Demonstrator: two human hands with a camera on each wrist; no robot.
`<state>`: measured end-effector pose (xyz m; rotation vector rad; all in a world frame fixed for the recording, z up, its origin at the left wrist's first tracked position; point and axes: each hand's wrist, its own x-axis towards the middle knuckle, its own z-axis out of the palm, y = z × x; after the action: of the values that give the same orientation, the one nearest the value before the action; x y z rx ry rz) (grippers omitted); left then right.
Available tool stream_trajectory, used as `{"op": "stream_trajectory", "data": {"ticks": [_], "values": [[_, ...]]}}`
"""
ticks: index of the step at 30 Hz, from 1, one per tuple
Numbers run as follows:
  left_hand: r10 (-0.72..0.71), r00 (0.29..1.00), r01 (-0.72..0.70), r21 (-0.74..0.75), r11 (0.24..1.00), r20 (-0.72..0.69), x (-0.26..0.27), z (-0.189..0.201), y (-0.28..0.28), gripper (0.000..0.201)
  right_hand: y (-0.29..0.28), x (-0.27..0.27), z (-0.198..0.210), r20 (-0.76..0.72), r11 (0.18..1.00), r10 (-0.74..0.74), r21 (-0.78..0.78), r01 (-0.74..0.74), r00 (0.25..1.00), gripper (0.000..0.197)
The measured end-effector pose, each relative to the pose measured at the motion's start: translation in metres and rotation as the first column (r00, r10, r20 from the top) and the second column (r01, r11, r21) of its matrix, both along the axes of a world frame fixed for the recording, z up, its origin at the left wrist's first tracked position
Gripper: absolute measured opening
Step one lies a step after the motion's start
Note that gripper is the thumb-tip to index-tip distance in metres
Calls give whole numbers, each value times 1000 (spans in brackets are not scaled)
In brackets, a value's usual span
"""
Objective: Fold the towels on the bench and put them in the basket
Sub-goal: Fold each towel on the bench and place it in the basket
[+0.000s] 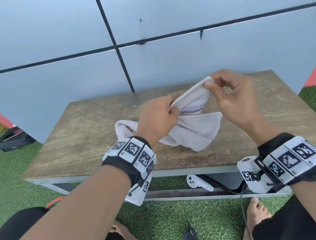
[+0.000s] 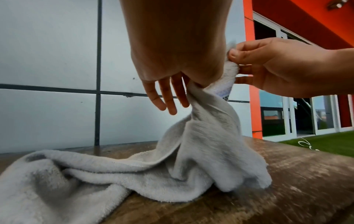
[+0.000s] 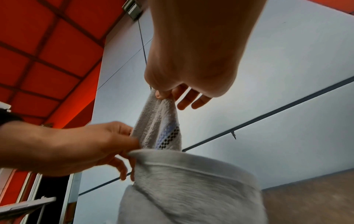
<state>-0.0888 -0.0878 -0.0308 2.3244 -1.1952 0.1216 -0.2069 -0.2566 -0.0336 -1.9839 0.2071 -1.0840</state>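
A white towel (image 1: 194, 130) with a checked stripe lies crumpled on the wooden bench (image 1: 82, 129), one edge lifted off it. My left hand (image 1: 158, 116) pinches that raised edge at its lower end. My right hand (image 1: 229, 95) pinches the same edge at its upper corner, higher and farther back. In the left wrist view the towel (image 2: 134, 163) trails from my left hand (image 2: 184, 84) down onto the bench, with my right hand (image 2: 268, 66) to the right. In the right wrist view my right hand (image 3: 164, 94) holds the towel (image 3: 159, 125) by thumb and finger. No basket is in view.
A grey panelled wall (image 1: 167, 52) stands right behind the bench. Green turf (image 1: 9, 169) surrounds it. A black case (image 1: 13, 140) lies on the turf at left. Under the bench lie a white controller (image 1: 198, 183) and a dark device. My bare feet are at the bench's front.
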Motion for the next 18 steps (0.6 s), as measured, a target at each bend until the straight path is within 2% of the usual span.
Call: {"op": "stream_trajectory", "data": {"ticks": [4,8,11,14,16,18], "values": [[132,986,-120,116,986,-101,32,15,28,26,-10,0,19,82,988,-99,127,88,992,8],[127,963,-112,76,991,-238,55,36,67,28,-16,-4,33,63,968,-151,209,135,986,14],[94,961,-102,-18,995,-259,57,51,93,17,-12,-11,42,-36,959,-92,265,98,995,8],[85,956,-133,-156,979,-279,47,65,111,20,-4,-16,49,-116,954,-2,298,37,993,6],[89,953,-170,-268,948,-290,42,75,120,19,3,-21,55,-94,950,6,311,23,996,12],[94,967,-184,-391,902,-238,48,81,127,16,12,-27,65,-28,955,-10,295,18,1000,13]]}}
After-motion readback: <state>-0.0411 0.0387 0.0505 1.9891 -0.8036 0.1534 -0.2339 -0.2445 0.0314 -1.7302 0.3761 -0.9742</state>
